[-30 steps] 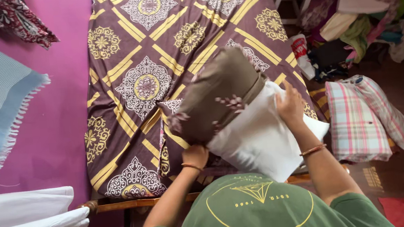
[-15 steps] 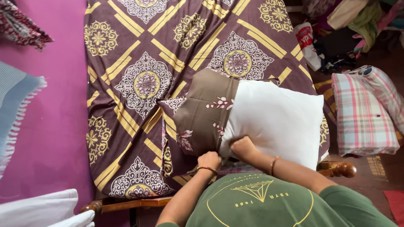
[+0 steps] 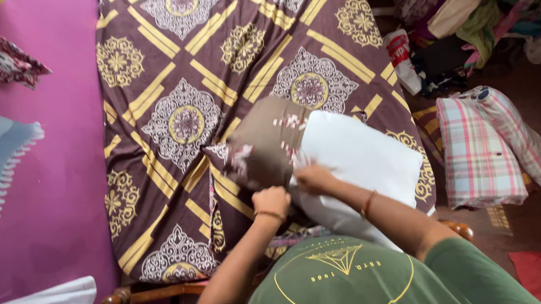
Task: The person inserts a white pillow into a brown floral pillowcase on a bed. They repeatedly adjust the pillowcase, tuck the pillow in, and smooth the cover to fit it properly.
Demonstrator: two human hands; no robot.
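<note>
A white pillow (image 3: 362, 157) lies on the bed, its left end inside a brown flowered pillowcase (image 3: 263, 143). My left hand (image 3: 271, 201) grips the near edge of the pillowcase with closed fingers. My right hand (image 3: 312, 178) holds the case's open edge where it meets the white pillow. Both hands sit close together at the pillow's near side. The bed is covered by a brown sheet (image 3: 178, 69) with yellow bars and round medallions.
A plaid pillow (image 3: 479, 150) lies on the floor to the right, with a heap of clothes (image 3: 487, 16) behind it. A pink wall (image 3: 57, 177) runs along the left, with hanging cloths. The wooden bed rail (image 3: 152, 293) is in front of me.
The right hand went from the pillow's far side to its near edge beside the left hand. The pillow dropped flat onto the bed, and the case has bunched up at its left end.
</note>
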